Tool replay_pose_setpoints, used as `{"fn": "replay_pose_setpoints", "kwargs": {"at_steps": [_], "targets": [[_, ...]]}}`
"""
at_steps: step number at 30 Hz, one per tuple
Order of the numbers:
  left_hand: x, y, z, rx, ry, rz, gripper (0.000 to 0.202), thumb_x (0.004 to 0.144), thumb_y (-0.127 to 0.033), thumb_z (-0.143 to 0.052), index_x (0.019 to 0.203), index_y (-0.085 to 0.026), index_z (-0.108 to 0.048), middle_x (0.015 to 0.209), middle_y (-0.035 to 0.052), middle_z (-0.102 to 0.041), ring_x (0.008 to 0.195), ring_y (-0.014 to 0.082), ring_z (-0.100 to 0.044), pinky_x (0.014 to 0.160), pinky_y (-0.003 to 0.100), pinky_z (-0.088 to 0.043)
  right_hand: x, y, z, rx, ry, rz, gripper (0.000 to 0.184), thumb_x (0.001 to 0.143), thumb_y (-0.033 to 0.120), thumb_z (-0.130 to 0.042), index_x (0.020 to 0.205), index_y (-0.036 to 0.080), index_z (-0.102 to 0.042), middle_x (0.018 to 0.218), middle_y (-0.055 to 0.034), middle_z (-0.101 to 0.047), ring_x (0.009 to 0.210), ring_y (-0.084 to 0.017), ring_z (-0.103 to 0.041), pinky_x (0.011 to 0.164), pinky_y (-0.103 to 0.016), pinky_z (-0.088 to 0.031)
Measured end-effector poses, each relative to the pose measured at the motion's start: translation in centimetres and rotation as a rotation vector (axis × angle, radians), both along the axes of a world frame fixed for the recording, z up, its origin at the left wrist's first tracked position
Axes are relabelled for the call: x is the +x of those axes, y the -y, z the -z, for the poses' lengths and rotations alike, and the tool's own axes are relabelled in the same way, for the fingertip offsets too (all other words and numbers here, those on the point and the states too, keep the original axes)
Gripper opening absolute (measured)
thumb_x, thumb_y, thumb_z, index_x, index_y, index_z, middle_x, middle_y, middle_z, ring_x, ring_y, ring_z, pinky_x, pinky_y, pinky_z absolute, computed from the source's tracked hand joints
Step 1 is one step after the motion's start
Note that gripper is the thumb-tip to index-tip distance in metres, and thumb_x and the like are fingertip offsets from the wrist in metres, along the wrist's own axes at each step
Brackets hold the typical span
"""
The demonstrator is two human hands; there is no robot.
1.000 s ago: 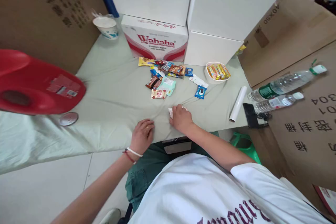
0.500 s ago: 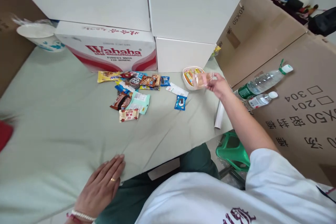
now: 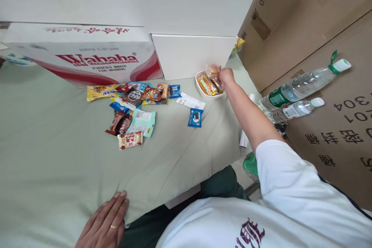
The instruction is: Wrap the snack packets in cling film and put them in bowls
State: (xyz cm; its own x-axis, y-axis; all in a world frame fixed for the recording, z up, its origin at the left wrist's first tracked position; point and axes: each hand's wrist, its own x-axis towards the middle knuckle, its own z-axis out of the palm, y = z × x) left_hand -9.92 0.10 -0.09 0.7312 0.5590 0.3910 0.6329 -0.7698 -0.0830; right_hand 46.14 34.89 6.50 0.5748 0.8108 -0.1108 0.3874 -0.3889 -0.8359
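Over bowl (image 3: pixel 201 92), right hand (image 3: pixel 227 76) grips packet (image 3: pixel 212 69), Wahaha box (image 3: pixel 87 59)

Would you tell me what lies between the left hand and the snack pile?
Nothing but bare, creased green cloth lies between the left hand and the snack pile, as the head view shows.

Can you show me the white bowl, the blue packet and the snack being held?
white bowl (image 3: pixel 207 97), head view, front wall.
blue packet (image 3: pixel 195 117), head view, its middle.
held snack (image 3: pixel 212 70), head view, clear wrapper beside the right hand (image 3: pixel 227 76).
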Motion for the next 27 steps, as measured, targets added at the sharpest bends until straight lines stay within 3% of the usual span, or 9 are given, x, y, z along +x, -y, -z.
{"fn": "replay_pose_setpoints", "kwargs": {"at_steps": [5,9,12,16,20,22,24,27], "targets": [[0.0,0.0,0.3,0.001,0.027,0.002,0.064,0.092,-0.015,-0.055,0.155,-0.010,-0.046,0.129,0.0189,-0.073,0.115,0.0260,-0.072,0.128,0.040,-0.030,-0.6,1.3,-1.6,-0.252,0.568,-0.093,0.028,0.102,0.028,-0.055,0.120,0.011,-0.067,0.113,-0.0185,-0.072,0.106,-0.028,-0.071,0.089,-0.038,-0.055],[0.0,0.2,0.5,0.018,0.038,-0.005,0.059,0.092,-0.014,-0.055,0.150,-0.009,-0.051,0.131,0.0194,-0.072,0.120,0.0262,-0.070,0.128,0.040,-0.030,-0.1,1.5,-4.0,-0.442,0.808,-0.122,0.040,0.091,0.032,-0.070,0.123,0.008,-0.070,0.133,-0.0252,-0.063,0.117,-0.033,-0.066,0.097,-0.041,-0.052],[0.0,0.5,0.6,0.021,0.042,-0.028,0.057,0.091,-0.013,-0.056,0.148,-0.009,-0.053,0.131,0.0198,-0.072,0.123,0.0264,-0.068,0.127,0.040,-0.030,0.3,1.2,-5.1,-0.366,0.874,-0.129,0.049,0.095,0.040,-0.062,0.132,0.008,-0.067,0.146,-0.0251,-0.052,0.129,-0.035,-0.056,0.104,-0.043,-0.048],[-0.2,0.6,0.9,0.023,0.020,-0.045,0.056,0.092,-0.016,-0.055,0.148,-0.013,-0.053,0.134,0.0174,-0.071,0.122,0.0256,-0.070,0.125,0.039,-0.033,-1.2,2.2,-3.0,-0.186,0.856,-0.446,0.057,0.106,0.041,-0.036,0.153,0.013,-0.048,0.160,-0.0182,-0.044,0.149,-0.033,-0.036,0.121,-0.052,-0.031],[-0.3,0.8,1.2,0.003,0.035,-0.071,0.060,0.092,-0.018,-0.054,0.152,-0.015,-0.049,0.135,0.0171,-0.071,0.117,0.0263,-0.072,0.122,0.040,-0.037,-2.7,3.2,-0.8,-0.226,0.761,-0.483,0.067,0.106,0.050,-0.036,0.163,0.014,-0.031,0.171,-0.0156,-0.026,0.159,-0.034,-0.017,0.126,-0.061,-0.017],[-0.2,1.0,1.2,-0.010,0.056,-0.089,0.062,0.091,-0.017,-0.055,0.153,-0.015,-0.048,0.137,0.0174,-0.070,0.119,0.0269,-0.071,0.120,0.040,-0.038,-2.1,3.8,-1.3,-0.187,0.699,-0.465,0.063,0.107,0.049,-0.034,0.160,0.015,-0.036,0.170,-0.0159,-0.029,0.157,-0.031,-0.021,0.126,-0.056,-0.019],[-0.1,1.1,1.3,-0.018,0.076,-0.103,0.062,0.091,-0.017,-0.055,0.153,-0.016,-0.048,0.140,0.0171,-0.068,0.122,0.0268,-0.069,0.119,0.040,-0.040,-0.5,5.6,-2.6,-0.049,0.676,-0.396,0.056,0.108,0.047,-0.034,0.153,0.015,-0.047,0.162,-0.0175,-0.041,0.150,-0.027,-0.036,0.124,-0.047,-0.027],[-0.1,1.3,1.6,-0.024,0.103,-0.113,0.061,0.090,-0.017,-0.058,0.151,-0.017,-0.051,0.142,0.0166,-0.067,0.124,0.0266,-0.068,0.117,0.038,-0.041,2.6,11.5,-4.2,0.078,0.684,-0.177,0.046,0.107,0.042,-0.038,0.137,0.015,-0.058,0.136,-0.0176,-0.063,0.123,-0.025,-0.060,0.110,-0.039,-0.043]]}}
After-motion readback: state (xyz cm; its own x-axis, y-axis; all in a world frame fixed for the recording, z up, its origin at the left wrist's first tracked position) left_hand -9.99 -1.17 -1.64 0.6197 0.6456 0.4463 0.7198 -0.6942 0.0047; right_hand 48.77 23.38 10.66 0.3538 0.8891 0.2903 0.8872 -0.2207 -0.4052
